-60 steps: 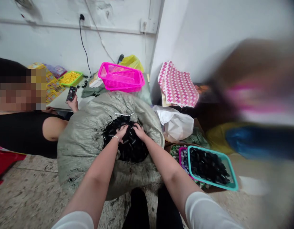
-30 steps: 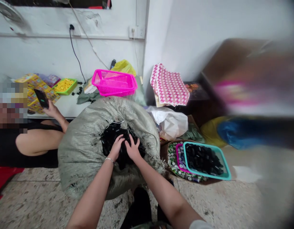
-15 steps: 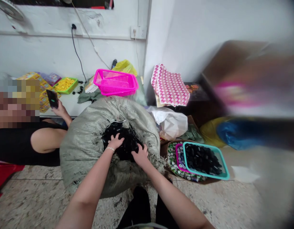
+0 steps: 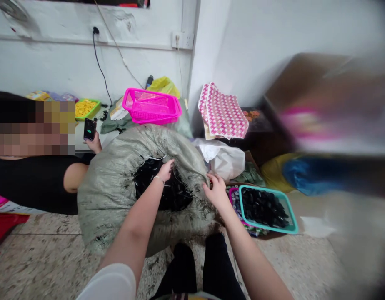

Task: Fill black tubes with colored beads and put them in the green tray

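Note:
A big grey woven sack [image 4: 111, 187] stands on the floor in front of me, torn open at the top, with a mass of small black cylindrical parts [image 4: 167, 193] showing in the hole. My left hand [image 4: 166, 170] is closed on the far edge of the opening. My right hand [image 4: 215, 189] grips the sack's right edge, fingers pinched on the fabric. To the right, a teal tray [image 4: 291, 227] holds several of the same black parts.
A person in black sits at the left holding a phone [image 4: 89, 129]. Behind the sack are a pink basket [image 4: 151, 106], a green tray of yellow pieces [image 4: 84, 107], pink patterned sheets [image 4: 223, 112] and a white bag [image 4: 225, 160]. Blurred bags lie at the right.
Both hands have come out of the black parts and moved to the edges of the sack's opening, the right hand shifting to the right side. The neighbour's phone hand moved.

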The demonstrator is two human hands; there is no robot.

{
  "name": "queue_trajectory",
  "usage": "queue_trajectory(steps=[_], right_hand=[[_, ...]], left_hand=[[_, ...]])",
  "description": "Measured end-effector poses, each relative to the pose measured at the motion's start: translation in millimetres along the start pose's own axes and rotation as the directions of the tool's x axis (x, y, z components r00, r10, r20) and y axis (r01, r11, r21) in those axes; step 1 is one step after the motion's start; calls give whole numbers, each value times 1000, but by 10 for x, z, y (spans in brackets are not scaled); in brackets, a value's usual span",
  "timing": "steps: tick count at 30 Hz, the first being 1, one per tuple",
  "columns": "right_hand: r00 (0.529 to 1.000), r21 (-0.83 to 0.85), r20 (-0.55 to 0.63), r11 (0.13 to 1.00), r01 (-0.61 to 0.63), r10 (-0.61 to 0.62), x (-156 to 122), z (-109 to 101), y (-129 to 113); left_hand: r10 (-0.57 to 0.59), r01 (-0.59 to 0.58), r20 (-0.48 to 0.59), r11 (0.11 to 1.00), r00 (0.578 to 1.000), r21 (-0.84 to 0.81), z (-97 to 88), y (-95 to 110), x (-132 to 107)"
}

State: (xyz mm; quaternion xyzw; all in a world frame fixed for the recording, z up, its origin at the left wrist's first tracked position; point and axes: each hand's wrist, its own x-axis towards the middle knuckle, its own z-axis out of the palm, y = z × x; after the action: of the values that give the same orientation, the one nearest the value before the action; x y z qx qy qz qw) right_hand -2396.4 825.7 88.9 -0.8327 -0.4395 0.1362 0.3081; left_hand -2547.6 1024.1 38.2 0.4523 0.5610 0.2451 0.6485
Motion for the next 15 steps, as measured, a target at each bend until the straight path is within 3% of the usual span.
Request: queue_trajectory(steps=[4,11,15], right_hand=[[981,153,58,973,174,-184,-177,42,-130],[959,250,94,939,236,-266,-167,56,-262],[902,322,226,902,287,-368,-181,196,-407]], left_hand=[[-68,82,118,990,991,-116,256,318,37],[-26,114,362,968,932,-224,555,735,-274],[31,94,458,964,889,-248,713,918,-467]])
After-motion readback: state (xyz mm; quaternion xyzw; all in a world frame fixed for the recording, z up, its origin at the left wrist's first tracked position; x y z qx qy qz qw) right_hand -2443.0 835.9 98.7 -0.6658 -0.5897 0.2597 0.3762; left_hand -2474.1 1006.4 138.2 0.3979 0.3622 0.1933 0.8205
